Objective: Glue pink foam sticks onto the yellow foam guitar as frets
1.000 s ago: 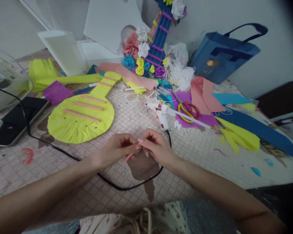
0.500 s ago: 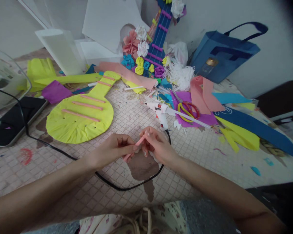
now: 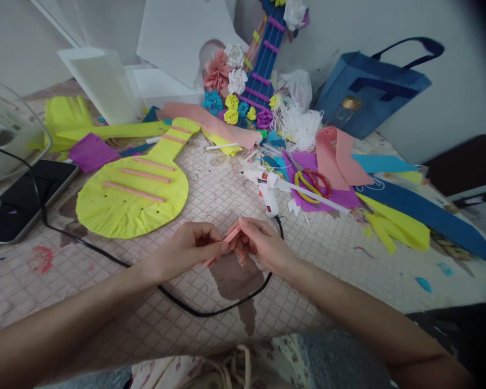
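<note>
A narrow pink paper strip [image 3: 232, 234] runs between my hands, low over the tabletop. My left hand [image 3: 202, 243] pinches it between thumb and fingers, and a short end pokes out below. At its other end, the thumb and fingertips of my right hand [image 3: 263, 240] are closed on it. To the left lies a yellow paper-covered guitar shape [image 3: 146, 216] with several pink strips across its body and neck. Beyond my right hand rests a white glue gun [image 3: 269, 197] with a long glue stick in its back.
Scissors [image 3: 314, 186] lie on purple paper at the right, beside blue and yellow paper [image 3: 421, 216]. A decorated blue guitar [image 3: 263, 70] leans at the back near a blue bag [image 3: 372, 92]. A black cord [image 3: 194, 312] loops below my hands; a phone [image 3: 28, 200] lies left.
The fingertips of my right hand have dropped slightly along the pink strip, and the strip's upper end sits a little lower. My left hand has barely moved.
</note>
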Available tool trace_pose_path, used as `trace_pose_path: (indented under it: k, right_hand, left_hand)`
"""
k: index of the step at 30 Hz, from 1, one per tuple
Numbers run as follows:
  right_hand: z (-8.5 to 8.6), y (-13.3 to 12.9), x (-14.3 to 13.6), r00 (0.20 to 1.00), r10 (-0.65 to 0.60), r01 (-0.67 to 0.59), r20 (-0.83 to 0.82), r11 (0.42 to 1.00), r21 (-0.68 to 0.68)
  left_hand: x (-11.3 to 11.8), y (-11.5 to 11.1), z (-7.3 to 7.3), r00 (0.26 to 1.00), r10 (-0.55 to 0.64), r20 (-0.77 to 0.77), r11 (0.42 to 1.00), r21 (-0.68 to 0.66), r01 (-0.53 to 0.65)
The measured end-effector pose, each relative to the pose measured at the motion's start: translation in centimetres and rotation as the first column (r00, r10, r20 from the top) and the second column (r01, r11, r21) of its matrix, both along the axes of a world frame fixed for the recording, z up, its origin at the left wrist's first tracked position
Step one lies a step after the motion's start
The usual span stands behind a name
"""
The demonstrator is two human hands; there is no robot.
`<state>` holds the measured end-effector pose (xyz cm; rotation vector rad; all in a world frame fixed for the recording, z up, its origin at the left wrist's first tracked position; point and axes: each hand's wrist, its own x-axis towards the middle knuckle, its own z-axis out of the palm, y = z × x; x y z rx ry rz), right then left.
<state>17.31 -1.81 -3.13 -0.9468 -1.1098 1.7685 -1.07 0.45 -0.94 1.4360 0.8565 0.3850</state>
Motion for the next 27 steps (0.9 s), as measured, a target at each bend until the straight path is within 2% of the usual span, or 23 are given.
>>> trace_pose_path:
  k: [5,9,14,17,22,27]
  right_hand:
    - [0.1,0.2,0.3,0.990,-0.097,0.095,0.104,0.995,0.030]
    - [0.1,0.2,0.2,0.983,-0.141,0.139,0.121,0.990,0.025]
    - [0.2,0.1,0.2,0.979,-0.127,0.117,0.159,0.991,0.066]
    - [0.3,0.1,0.2,0.977,-0.147,0.138,0.155,0.988,0.071]
    - [0.6,0.3,0.3,0.972,-0.182,0.183,0.150,0.983,0.011]
    - [0.5,0.4,0.3,0.976,-0.175,0.177,0.130,0.984,0.001]
  left_hand:
    - [-0.2,0.2,0.1,1.000,-0.018,0.012,0.999,-0.038,0.019]
    - [-0.3,0.3,0.4,1.000,0.015,-0.006,0.994,-0.105,-0.015]
    - [-0.3,0.0,0.4,0.996,0.011,-0.090,1.000,-0.010,-0.012]
    - [-0.5,0.3,0.4,0.998,-0.029,-0.055,0.996,-0.088,0.024]
    - [-1.2,1.2,0.8,0.995,-0.102,-0.011,0.957,-0.274,0.096]
    - [-1.5,1.4,1.4,0.991,-0.132,-0.019,0.936,-0.332,0.118]
